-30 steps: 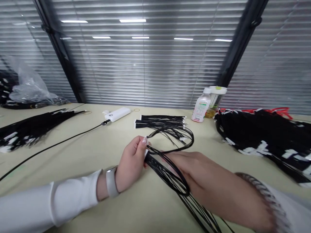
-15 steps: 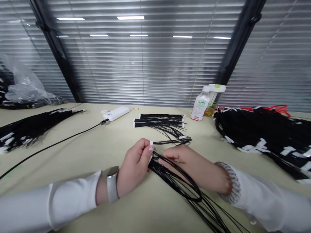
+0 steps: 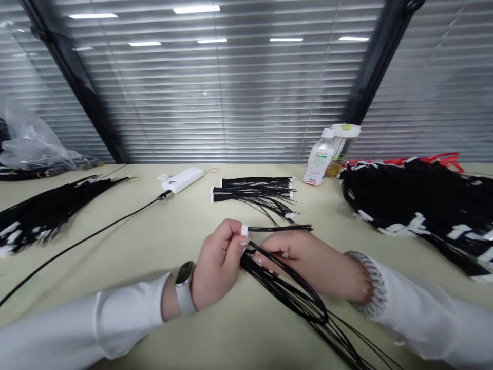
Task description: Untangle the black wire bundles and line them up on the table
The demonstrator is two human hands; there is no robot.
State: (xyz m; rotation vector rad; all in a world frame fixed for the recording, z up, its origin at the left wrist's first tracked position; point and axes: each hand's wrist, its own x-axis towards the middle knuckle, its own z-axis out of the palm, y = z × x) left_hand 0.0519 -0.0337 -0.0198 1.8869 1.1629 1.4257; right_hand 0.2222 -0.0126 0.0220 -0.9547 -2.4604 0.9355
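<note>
One small white connector (image 3: 244, 229) is clamped in the left grip (image 3: 219, 261) above the pale surface (image 3: 154, 246), with thin black wires (image 3: 268, 284) trailing in loops beside it; whether the right grip (image 3: 308, 259), against them, is closed cannot be told. Those wires look unfinished; white-ended black wire bundles (image 3: 252, 194) are already laid beyond.
</note>
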